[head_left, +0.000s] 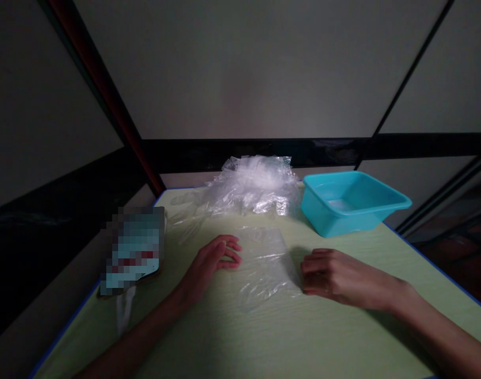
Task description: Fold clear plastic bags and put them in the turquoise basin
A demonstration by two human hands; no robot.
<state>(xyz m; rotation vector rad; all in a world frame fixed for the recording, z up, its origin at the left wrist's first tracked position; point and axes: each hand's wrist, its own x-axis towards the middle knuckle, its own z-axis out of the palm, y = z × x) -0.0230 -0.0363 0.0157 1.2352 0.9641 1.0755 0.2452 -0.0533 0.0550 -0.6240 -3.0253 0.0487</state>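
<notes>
A thin, clear disposable plastic glove (266, 260) lies flat and slightly wrinkled on the table between my two hands. My left hand (216, 259) rests at its left edge, fingers loosely bent and apart, with nothing visible in them. On the other side, my right hand (323, 272) has its fingers curled closed at the glove's lower right corner and seems to pinch that edge; the fingertips are partly hidden. Behind them sits a loose heap of clear plastic gloves (256, 184), some with fingers spread out to the left.
A turquoise plastic basin (331, 218) stands at the back right of the pale green table (232, 347). At the left edge lies a blurred-out, phone-like object (135, 252) with a white strap (125, 308). A panelled wall (264, 73) rises behind the table.
</notes>
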